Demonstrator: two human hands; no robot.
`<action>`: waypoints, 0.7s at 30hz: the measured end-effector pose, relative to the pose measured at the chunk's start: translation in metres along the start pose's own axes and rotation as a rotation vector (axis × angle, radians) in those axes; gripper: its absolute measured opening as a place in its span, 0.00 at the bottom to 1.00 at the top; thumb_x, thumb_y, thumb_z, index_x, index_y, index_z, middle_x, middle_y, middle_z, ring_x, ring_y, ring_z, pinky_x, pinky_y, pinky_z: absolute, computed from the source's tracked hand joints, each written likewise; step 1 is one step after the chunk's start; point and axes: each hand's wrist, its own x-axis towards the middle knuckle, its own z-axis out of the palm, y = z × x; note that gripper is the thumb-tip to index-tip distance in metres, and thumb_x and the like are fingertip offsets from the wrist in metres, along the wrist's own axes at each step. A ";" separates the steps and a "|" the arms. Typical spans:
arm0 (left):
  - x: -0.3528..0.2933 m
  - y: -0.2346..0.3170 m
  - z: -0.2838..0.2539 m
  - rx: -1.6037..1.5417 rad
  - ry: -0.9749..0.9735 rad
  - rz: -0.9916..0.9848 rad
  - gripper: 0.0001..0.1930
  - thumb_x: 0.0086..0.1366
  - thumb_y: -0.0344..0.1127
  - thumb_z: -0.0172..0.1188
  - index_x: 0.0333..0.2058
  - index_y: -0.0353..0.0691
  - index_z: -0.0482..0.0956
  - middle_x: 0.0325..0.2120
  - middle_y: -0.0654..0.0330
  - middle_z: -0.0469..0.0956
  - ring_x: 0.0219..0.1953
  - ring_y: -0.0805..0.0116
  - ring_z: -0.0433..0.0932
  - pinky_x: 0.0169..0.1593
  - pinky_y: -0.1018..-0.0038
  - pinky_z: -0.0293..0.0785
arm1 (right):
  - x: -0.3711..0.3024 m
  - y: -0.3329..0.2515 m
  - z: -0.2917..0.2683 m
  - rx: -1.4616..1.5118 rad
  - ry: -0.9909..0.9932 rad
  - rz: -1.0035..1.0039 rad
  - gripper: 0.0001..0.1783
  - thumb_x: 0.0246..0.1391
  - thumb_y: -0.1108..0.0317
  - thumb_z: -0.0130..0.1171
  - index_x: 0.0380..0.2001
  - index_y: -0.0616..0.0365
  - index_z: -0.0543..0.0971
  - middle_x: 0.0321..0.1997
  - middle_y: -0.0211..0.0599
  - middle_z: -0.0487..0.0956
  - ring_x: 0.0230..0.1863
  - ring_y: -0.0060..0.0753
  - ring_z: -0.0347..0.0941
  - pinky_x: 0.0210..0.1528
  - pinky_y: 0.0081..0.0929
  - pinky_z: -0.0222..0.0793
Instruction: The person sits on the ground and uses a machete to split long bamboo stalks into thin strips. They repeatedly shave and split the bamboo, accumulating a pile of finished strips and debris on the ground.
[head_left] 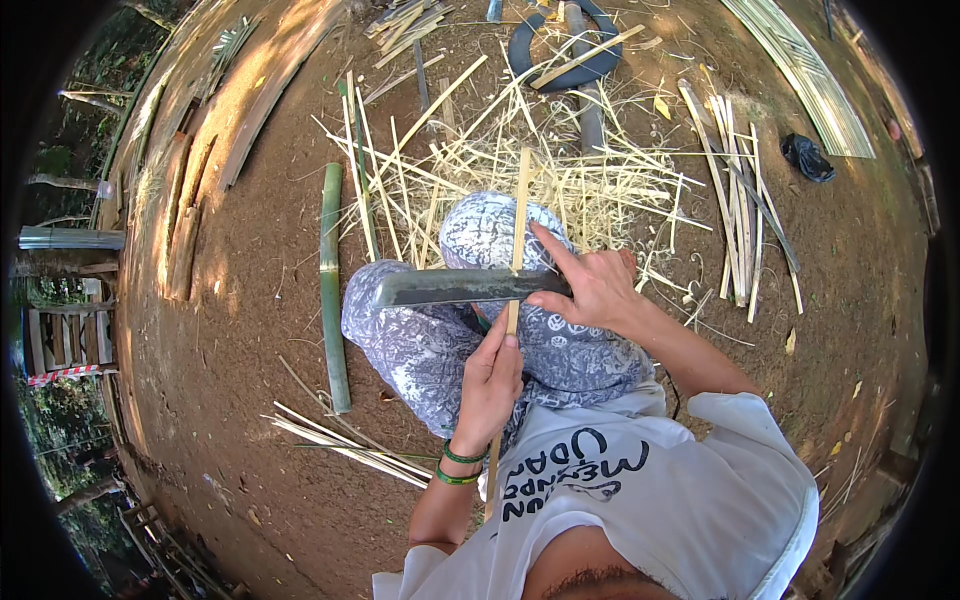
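Observation:
A long pale bamboo strip (522,205) runs up and down over my patterned trousers, its lower end reaching toward my shirt. My left hand (491,385), with green bands at the wrist, is closed around the strip below the blade. A broad dark machete (450,288) lies crosswise over the strip at knee height, its blunt end to the left. My right hand (597,287) grips the machete at its right end, which the fingers hide. Its index finger stretches out toward the strip, and the thumb rests by the blade.
Loose shavings and thin strips (600,190) cover the ground ahead. A green bamboo pole (331,290) lies to the left, with pale strips (350,450) nearer me. More strips (738,200) and a black plastic bag (806,158) lie right. A black ring (520,50) is at the far side.

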 end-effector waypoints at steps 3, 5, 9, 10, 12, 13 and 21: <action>-0.007 -0.005 -0.002 0.083 0.009 0.008 0.25 0.77 0.33 0.42 0.70 0.41 0.56 0.20 0.75 0.57 0.19 0.87 0.53 0.21 0.85 0.54 | 0.000 0.002 0.000 0.004 -0.010 0.016 0.53 0.52 0.23 0.49 0.69 0.52 0.63 0.05 0.35 0.63 0.06 0.42 0.65 0.12 0.42 0.58; -0.011 -0.005 -0.003 0.051 0.002 0.010 0.25 0.77 0.32 0.42 0.70 0.41 0.56 0.20 0.75 0.57 0.19 0.87 0.53 0.21 0.85 0.54 | -0.001 0.001 -0.001 0.001 0.001 -0.003 0.53 0.52 0.23 0.49 0.69 0.52 0.63 0.05 0.35 0.64 0.07 0.42 0.66 0.12 0.42 0.59; -0.032 -0.016 -0.006 0.051 0.007 -0.036 0.24 0.77 0.32 0.43 0.70 0.40 0.57 0.20 0.75 0.57 0.19 0.87 0.54 0.21 0.85 0.55 | -0.001 0.003 0.001 0.020 0.001 0.088 0.52 0.52 0.23 0.49 0.68 0.50 0.65 0.06 0.36 0.66 0.08 0.42 0.67 0.12 0.42 0.58; -0.036 -0.020 -0.007 0.053 0.013 -0.024 0.24 0.77 0.31 0.43 0.69 0.40 0.59 0.20 0.75 0.58 0.19 0.87 0.55 0.22 0.85 0.55 | -0.004 0.006 0.002 0.026 0.016 0.080 0.51 0.52 0.22 0.49 0.68 0.49 0.66 0.06 0.36 0.67 0.07 0.41 0.66 0.11 0.43 0.55; -0.043 -0.025 -0.010 0.056 0.026 0.000 0.23 0.77 0.30 0.44 0.68 0.40 0.61 0.21 0.75 0.61 0.20 0.87 0.58 0.23 0.86 0.57 | -0.006 0.007 0.004 0.038 0.019 0.078 0.51 0.51 0.21 0.47 0.67 0.47 0.68 0.07 0.37 0.69 0.08 0.42 0.68 0.11 0.44 0.55; -0.046 -0.024 -0.010 0.054 0.029 -0.012 0.23 0.76 0.30 0.45 0.68 0.40 0.62 0.21 0.75 0.61 0.20 0.87 0.58 0.23 0.86 0.57 | -0.006 0.007 0.003 0.038 0.005 0.083 0.50 0.52 0.23 0.49 0.67 0.48 0.67 0.07 0.37 0.69 0.09 0.43 0.68 0.13 0.43 0.57; -0.070 -0.033 -0.013 0.065 0.050 -0.023 0.23 0.76 0.29 0.46 0.67 0.39 0.63 0.22 0.76 0.63 0.21 0.87 0.58 0.24 0.87 0.57 | -0.008 0.009 -0.005 0.057 -0.050 0.106 0.47 0.54 0.25 0.50 0.65 0.48 0.69 0.11 0.41 0.73 0.12 0.47 0.72 0.16 0.44 0.63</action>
